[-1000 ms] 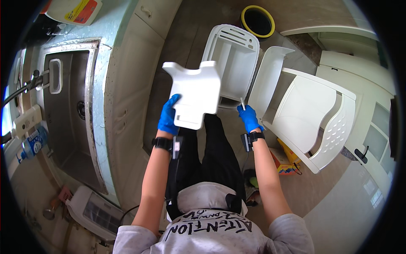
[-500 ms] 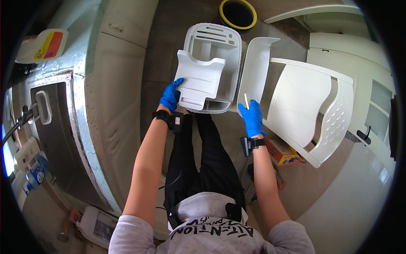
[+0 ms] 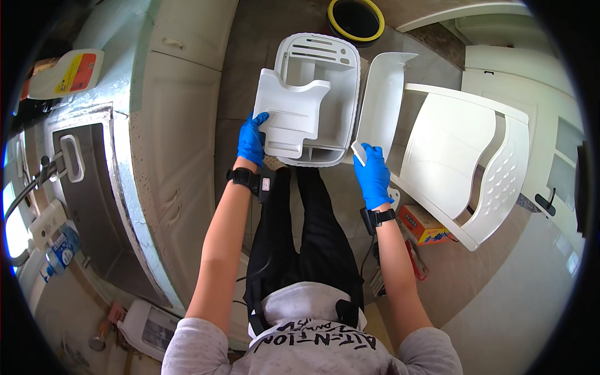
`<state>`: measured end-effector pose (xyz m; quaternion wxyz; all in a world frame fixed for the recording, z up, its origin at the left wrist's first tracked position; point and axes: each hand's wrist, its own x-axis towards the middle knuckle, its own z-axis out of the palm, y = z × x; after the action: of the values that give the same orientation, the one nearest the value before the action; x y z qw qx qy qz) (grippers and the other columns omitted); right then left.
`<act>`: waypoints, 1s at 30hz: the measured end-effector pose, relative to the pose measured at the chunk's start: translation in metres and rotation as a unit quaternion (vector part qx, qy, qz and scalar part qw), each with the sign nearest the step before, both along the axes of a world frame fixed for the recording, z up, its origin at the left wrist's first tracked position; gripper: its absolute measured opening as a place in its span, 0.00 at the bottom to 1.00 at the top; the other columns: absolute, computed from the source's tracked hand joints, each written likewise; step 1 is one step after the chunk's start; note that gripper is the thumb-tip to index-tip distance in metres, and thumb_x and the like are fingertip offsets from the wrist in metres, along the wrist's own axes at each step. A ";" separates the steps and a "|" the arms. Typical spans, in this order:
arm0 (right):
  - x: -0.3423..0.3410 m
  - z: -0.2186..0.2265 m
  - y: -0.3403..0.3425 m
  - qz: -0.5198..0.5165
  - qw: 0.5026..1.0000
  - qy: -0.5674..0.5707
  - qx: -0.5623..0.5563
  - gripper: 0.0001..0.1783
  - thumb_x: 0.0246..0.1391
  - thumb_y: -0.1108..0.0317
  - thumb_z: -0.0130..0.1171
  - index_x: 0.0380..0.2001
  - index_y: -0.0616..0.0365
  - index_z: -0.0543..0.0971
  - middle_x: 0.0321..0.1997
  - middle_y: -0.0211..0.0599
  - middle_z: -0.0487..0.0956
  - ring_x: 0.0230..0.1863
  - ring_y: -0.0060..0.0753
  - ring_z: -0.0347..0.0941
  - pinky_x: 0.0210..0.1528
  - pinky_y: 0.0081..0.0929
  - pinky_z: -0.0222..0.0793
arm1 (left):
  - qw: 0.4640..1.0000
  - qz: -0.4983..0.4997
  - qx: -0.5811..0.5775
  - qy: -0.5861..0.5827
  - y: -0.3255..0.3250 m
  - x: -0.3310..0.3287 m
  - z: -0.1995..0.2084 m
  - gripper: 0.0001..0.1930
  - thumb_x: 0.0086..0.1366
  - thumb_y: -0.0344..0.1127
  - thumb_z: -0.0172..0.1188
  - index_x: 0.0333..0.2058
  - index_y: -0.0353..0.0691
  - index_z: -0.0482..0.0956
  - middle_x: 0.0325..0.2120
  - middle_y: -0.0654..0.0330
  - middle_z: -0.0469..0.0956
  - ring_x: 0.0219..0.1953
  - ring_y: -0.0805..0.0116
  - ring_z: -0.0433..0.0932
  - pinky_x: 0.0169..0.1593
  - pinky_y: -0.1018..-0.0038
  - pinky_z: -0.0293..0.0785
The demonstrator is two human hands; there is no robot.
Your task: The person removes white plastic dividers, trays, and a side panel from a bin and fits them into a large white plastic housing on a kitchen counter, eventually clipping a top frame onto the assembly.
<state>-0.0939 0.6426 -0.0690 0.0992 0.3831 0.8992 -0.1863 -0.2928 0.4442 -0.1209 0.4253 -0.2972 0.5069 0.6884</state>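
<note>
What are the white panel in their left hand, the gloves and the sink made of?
White panel: likely plastic, satin-smooth, with molded-looking ridges.
Blue gloves: probably nitrile or similar rubber, matte, thin and finger-hugging.
Sink: perhaps stainless steel, grey with a dull sheen.

Head-worn fisheye view, from near above, downward onto both hands (image 3: 374,178)

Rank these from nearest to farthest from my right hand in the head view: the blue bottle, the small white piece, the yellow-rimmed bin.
From your right hand:
1. Small white piece: held in it.
2. Yellow-rimmed bin: ahead, at the view's top.
3. Blue bottle: across at the far left.
</note>
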 end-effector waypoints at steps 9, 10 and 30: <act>-0.092 0.086 -0.029 -0.156 0.831 0.262 -0.465 0.19 0.48 0.66 0.58 0.45 0.58 0.72 0.31 0.24 0.72 0.33 0.15 0.65 0.40 0.15 0.62 | 0.986 0.131 0.071 0.073 -0.012 0.028 0.135 0.13 0.55 0.35 0.53 0.39 0.37 0.72 0.33 0.59 0.74 0.37 0.67 0.73 0.44 0.71 0.69; -0.100 0.103 -0.032 -0.141 0.831 0.263 -0.470 0.19 0.48 0.66 0.58 0.45 0.58 0.72 0.31 0.24 0.72 0.33 0.15 0.65 0.40 0.15 0.62 | 0.982 0.144 0.069 0.096 -0.018 0.032 0.153 0.13 0.55 0.36 0.53 0.39 0.37 0.72 0.34 0.59 0.74 0.37 0.67 0.73 0.44 0.71 0.68; -0.123 0.282 -0.211 0.217 0.580 -0.042 -0.784 0.16 0.46 0.62 0.60 0.40 0.52 0.73 0.30 0.25 0.75 0.30 0.15 0.70 0.31 0.15 0.65 | 0.751 0.513 -0.240 0.340 -0.126 0.188 0.423 0.20 0.53 0.32 0.57 0.46 0.36 0.68 0.36 0.62 0.73 0.37 0.73 0.72 0.40 0.77 0.70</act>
<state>-0.2168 0.4318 0.2126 0.4361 -0.0430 0.4541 -0.7758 -0.1050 0.3178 0.3017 -0.2777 -0.3514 0.5381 0.7140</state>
